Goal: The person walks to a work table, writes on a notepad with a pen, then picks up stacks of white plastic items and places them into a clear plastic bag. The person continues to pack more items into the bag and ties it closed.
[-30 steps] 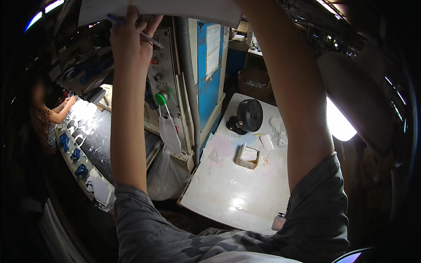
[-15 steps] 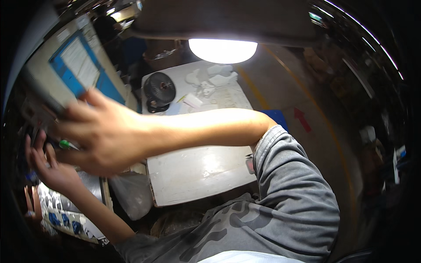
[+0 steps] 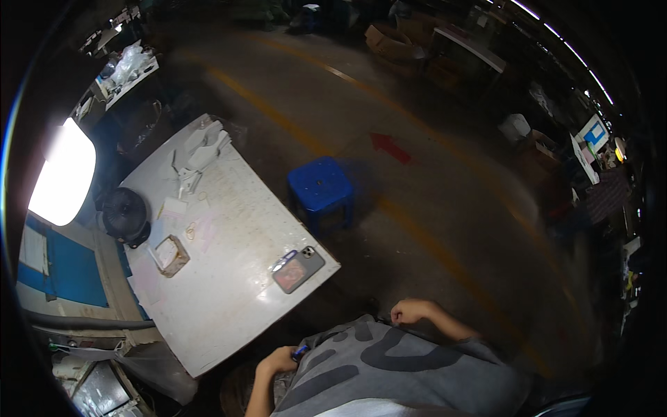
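Note:
My left hand (image 3: 280,359) is low at the front of my grey shirt, fingers curled around a small blue object (image 3: 300,352) whose kind I cannot make out. Across from it, my right hand (image 3: 411,311) hangs beside the shirt's right edge. Its fingers are folded in, and whatever they may hold is hidden. Both hands are off the white table (image 3: 236,306). On the table's near right corner lies a phone (image 3: 299,270) in a grey case, with a slim white-and-blue item (image 3: 284,260) by its edge.
A small open box (image 3: 171,256), papers, white plastic pieces (image 3: 201,149) and a black fan (image 3: 124,214) sit on the table. Beyond its right edge stands a blue stool (image 3: 321,184). A bright lamp (image 3: 66,174) hangs at left. Yellow lines and a red arrow (image 3: 390,148) mark the floor.
My view has swung to the right, bringing the stool, phone and more floor into sight. Both hands, raised together at the left before, are now lowered and apart in front of my body.

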The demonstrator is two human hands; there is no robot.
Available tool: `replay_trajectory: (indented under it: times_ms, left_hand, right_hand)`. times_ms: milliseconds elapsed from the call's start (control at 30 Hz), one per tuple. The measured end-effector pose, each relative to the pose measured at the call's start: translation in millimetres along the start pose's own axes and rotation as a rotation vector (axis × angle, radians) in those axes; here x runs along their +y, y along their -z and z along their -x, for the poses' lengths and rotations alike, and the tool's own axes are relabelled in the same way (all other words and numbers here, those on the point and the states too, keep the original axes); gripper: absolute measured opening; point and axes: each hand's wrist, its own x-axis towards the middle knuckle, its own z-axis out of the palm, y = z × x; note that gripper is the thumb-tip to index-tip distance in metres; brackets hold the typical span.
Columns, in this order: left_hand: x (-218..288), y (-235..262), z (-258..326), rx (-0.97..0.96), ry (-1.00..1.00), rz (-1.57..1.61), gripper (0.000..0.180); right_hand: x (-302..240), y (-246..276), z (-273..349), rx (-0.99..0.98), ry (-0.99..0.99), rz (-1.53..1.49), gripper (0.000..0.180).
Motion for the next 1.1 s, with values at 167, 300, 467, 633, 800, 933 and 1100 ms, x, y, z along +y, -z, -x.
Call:
replay_trajectory:
  times_ms: [167,300,467,633,800,933,1100]
  left_hand:
    - [152,12,-65,-0.247,0.128,-0.427,0.047]
    - [222,16,-122,-0.349,-0.034,-0.508,0.042]
    - [259,25,-201,-0.480,-0.172,-0.519,0.042]
    - [293,47,-268,-0.474,-0.238,-0.573,0.039]
    - [327,93,-348,-0.398,-0.248,-0.620,0.044]
    - [410,162,-374,-0.258,-0.276,-0.615,0.046]
    - [439,235,-433,-0.189,-0.287,-0.648,0.052]
  right_hand:
    - [128,-38,41,0.023,-0.027,-0.532,0.027]
    - [169,-24,106,0.035,-0.026,-0.675,0.040]
    - [214,-23,125,0.113,-0.091,-0.669,0.038]
    - [241,33,114,0.103,-0.007,-0.392,0.036]
    - [289,110,77,0.115,0.061,-0.383,0.034]
    - [283,241,55,0.059,-0.035,-0.266,0.037]
    - [298,353,1,0.122,-0.025,-0.200,0.032]
